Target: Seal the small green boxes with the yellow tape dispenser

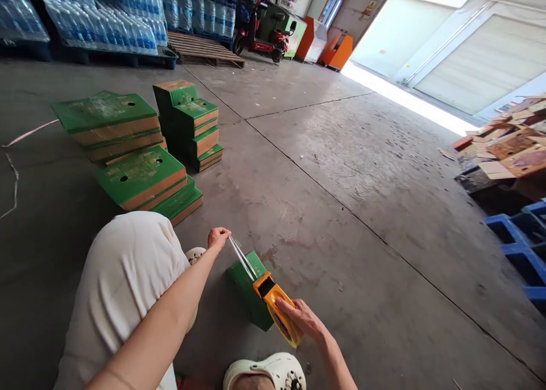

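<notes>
Beside a green box edged by open floor, left hand pinches tape, right hand grips dispenser.

We see smooth plastic on the orange tape dispenser, glossy film in its tape, cardboard in the green box, scuffed concrete floor, and slatted wood in the pallet near its far edge.

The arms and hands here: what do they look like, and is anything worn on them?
The left hand and right hand are human, without gloves. The visible forearms show no sleeves, watches or cables. Any rings would be too small to tell.
</notes>
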The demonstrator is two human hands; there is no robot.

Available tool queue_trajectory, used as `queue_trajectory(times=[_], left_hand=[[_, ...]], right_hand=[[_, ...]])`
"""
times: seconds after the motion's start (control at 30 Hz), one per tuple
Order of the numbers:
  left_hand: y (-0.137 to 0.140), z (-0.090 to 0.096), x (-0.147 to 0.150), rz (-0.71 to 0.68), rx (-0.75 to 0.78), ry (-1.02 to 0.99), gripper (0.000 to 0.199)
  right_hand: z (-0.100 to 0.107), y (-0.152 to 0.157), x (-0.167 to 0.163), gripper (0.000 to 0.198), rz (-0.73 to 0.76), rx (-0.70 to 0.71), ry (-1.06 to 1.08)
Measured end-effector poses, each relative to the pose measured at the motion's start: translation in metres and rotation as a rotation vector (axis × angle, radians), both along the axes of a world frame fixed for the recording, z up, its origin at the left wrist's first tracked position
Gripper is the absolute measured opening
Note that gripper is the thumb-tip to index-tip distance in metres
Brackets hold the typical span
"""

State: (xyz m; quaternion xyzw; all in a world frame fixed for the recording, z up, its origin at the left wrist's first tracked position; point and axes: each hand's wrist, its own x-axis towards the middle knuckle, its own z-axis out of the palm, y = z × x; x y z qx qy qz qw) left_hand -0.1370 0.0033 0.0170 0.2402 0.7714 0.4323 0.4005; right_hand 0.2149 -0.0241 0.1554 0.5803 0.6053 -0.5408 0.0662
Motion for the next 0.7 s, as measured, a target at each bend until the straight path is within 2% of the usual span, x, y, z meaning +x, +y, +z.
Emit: queue_trajectory(times=[0.1,0.27,0.53,0.7], left_hand=[[0.002,-0.001,0.001,0.003,0.022,0.037,0.014],[0.008,-0.005,0.007,-0.002,0.029,0.088,0.013],[0.004,-0.029,0.007,0.004,-0.025,0.152,0.015],[0.003,-0.042,0.011,-0.013,-0.070,0.157,0.015]], right_hand=[[-0.001,-0.003,0.002,0.071,0.050,-0.007,-0.013],[-0.006,-0.004,-0.003,0.070,0.012,0.005,-0.009],[-0.007,-0.003,-0.017,0.068,-0.040,-0.046,-0.009],[-0.016,-0.001,-0.018,0.069,-0.055,-0.053,-0.005]])
